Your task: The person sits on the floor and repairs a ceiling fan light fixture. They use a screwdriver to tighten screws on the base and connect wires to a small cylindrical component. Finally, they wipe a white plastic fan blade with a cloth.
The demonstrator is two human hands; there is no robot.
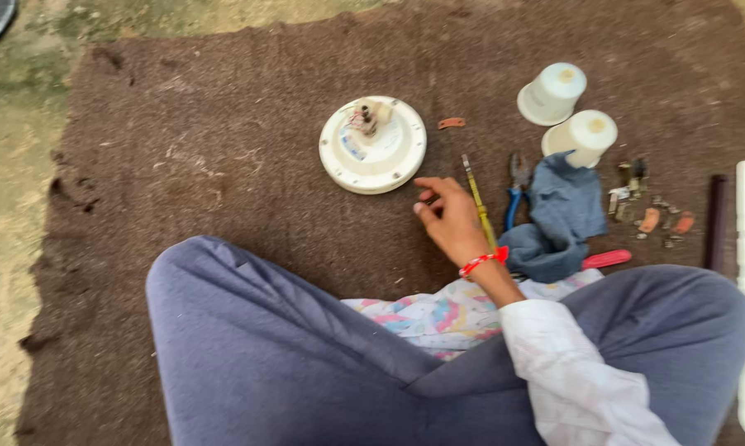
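— What are the fingers doing?
— The right hand (448, 221) rests on the brown mat (223, 165); fingers loosely curled, slightly apart, gripping nothing; the round white motor housing (372, 147) lies just beyond the fingertips, not touching
— And beside them?
— A yellow-handled screwdriver (477, 201) runs along the hand's outer edge — whether it touches, I cannot tell; blue-handled pliers (516, 194) and a blue cloth (561, 216) lie further out; the left hand is out of sight

Light: soft, even daylight, moderately bright
Shadows: faint, short, close under the white round housing (373, 145) and two white cups (567, 114)
Glare: none; whites slightly washed out
Sharpness: mild overall softness; right hand (448, 219) slightly motion-blurred
Edges: right-edge white object overexposed
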